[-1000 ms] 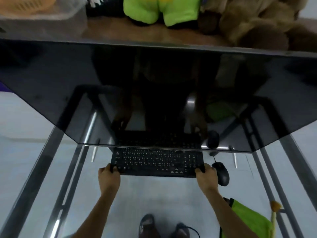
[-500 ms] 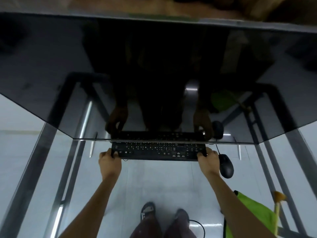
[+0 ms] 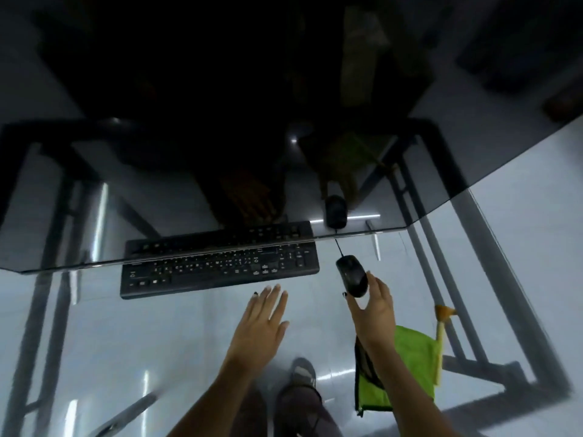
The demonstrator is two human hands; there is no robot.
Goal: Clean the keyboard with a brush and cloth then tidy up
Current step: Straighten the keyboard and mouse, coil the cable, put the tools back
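Both hands have let go of the keyboard (image 3: 219,266), which now lies half under the dark screen's edge. Left hand (image 3: 263,323) hovers flat, fingers straight, empty. Right hand (image 3: 373,305) cups the mouse (image 3: 351,275) — tidying appears underway; cloth (image 3: 407,367) lies near right.

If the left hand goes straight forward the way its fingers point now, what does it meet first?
Probably the near edge of the keyboard. The left hand is open and points up toward it; bare glass lies between.
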